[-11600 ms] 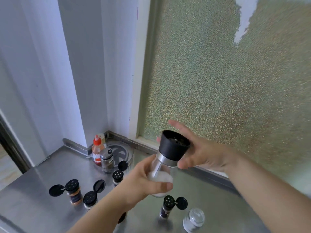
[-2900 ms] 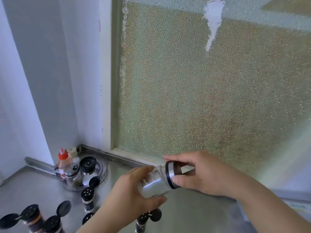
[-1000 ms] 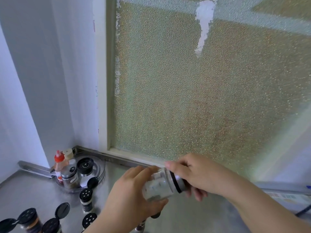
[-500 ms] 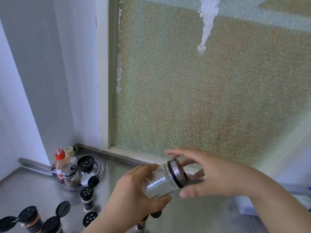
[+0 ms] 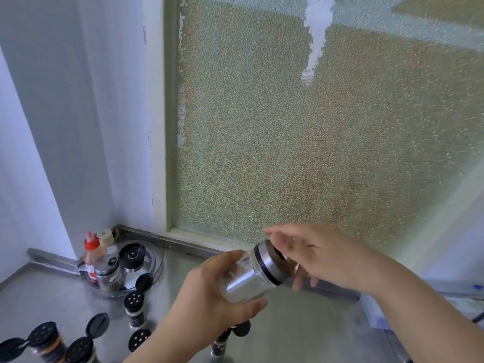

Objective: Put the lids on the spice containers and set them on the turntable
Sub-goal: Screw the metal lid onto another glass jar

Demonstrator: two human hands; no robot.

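The steel counter (image 5: 301, 334) is cut off at the bottom edge, as are 2 open-lidded jars (image 5: 62, 347) at lower left. The turntable (image 5: 157, 260) in the corner is partly hidden by the bottles standing on it. The left hand (image 5: 209, 307) grips the glass jar (image 5: 248, 279) round its body, above the counter; the jar lies tilted, lid end (image 5: 267, 260) pointing up and right. The right hand (image 5: 314, 255) is blurred, fingers spread loosely just past the lid; contact is unclear.
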